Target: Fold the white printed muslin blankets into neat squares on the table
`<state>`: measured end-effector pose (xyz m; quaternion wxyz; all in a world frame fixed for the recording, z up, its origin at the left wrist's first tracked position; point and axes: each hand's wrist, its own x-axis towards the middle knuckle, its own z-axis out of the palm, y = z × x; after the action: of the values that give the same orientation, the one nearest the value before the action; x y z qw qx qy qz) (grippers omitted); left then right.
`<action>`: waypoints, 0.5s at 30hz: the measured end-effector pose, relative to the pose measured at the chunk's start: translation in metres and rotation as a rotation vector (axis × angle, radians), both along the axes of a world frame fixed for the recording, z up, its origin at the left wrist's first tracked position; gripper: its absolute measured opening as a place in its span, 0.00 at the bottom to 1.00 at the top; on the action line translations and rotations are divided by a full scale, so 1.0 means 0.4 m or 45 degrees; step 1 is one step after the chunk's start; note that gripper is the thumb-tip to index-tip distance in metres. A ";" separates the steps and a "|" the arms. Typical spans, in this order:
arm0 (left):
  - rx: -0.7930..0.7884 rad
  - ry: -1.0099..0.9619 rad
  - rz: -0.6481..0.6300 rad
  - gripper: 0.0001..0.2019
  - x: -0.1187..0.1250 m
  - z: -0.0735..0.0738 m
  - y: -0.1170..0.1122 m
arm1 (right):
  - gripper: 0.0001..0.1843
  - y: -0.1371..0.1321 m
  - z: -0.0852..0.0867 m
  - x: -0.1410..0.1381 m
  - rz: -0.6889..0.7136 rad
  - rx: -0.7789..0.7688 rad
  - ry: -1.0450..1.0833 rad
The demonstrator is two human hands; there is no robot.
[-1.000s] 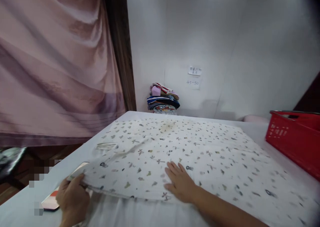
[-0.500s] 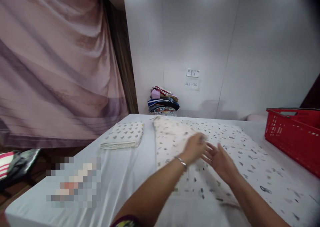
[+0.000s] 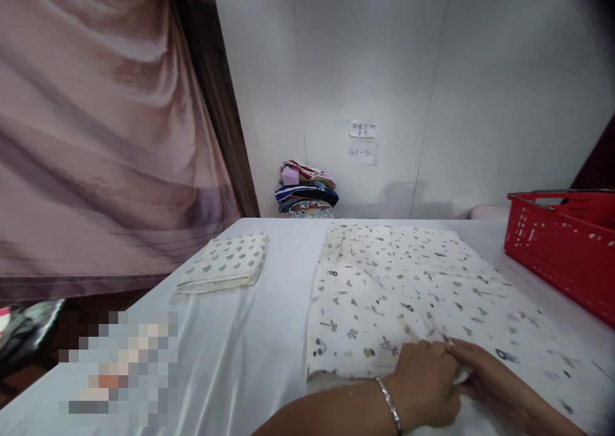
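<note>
A cream patterned cloth (image 3: 408, 289) lies on the white table (image 3: 250, 346), its left part folded over onto the rest. My left hand (image 3: 425, 385), a bracelet on its wrist, is closed in a pinch on the cloth's near edge. My right hand (image 3: 480, 372) lies right beside it, fingers pressed on the same edge. A small folded cloth with a heart print (image 3: 223, 269) rests to the left, apart from both hands.
A red plastic basket (image 3: 562, 250) stands at the table's right edge. A stack of folded clothes (image 3: 305, 189) sits against the back wall under two paper notes (image 3: 362, 140). A pink curtain (image 3: 96, 129) hangs on the left.
The cloth's left part was carried over to the right and laid down. Both hands have come back to its near edge. The small folded cloth is uncovered.
</note>
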<state>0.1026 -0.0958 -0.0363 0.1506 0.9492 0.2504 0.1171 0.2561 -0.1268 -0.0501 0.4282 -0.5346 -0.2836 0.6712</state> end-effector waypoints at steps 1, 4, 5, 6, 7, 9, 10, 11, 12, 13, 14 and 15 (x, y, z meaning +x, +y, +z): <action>-0.003 0.003 0.020 0.19 -0.017 0.001 -0.003 | 0.07 0.007 0.003 -0.001 0.072 0.006 -0.007; -0.008 0.026 0.104 0.16 -0.067 0.004 -0.006 | 0.08 0.031 0.009 0.008 0.188 0.013 -0.045; -0.008 0.041 0.142 0.16 -0.081 0.004 -0.004 | 0.09 0.041 0.015 0.016 0.190 0.013 -0.062; -0.006 0.055 0.182 0.16 -0.094 0.005 0.001 | 0.10 0.052 0.025 0.026 0.179 0.023 -0.069; -0.001 0.071 0.222 0.16 -0.104 0.006 0.006 | 0.11 0.063 0.041 0.040 0.161 0.040 -0.069; 0.025 0.096 0.287 0.19 -0.116 0.011 0.021 | 0.12 0.085 0.094 0.081 0.112 0.115 -0.053; 0.048 0.101 0.316 0.20 -0.117 0.016 0.029 | 0.12 0.092 0.129 0.109 0.057 0.173 -0.069; 0.073 0.100 0.347 0.21 -0.117 0.021 0.037 | 0.11 0.096 0.167 0.143 -0.021 0.250 -0.093; 0.096 0.103 0.377 0.21 -0.116 0.028 0.045 | 0.10 0.096 0.205 0.181 -0.121 0.342 -0.121; 0.112 0.112 0.405 0.21 -0.113 0.035 0.052 | 0.08 0.092 0.238 0.222 -0.262 0.438 -0.161; 0.122 0.127 0.430 0.21 -0.111 0.041 0.058 | 0.07 0.083 0.264 0.266 -0.402 0.523 -0.203; 0.126 0.149 0.447 0.19 -0.110 0.047 0.062 | 0.07 0.071 0.279 0.311 -0.528 0.604 -0.248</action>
<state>0.0586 -0.0710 -0.0176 0.0659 0.9023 0.4146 0.0983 0.3805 -0.0984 0.0615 0.6393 -0.5279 -0.3566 0.4307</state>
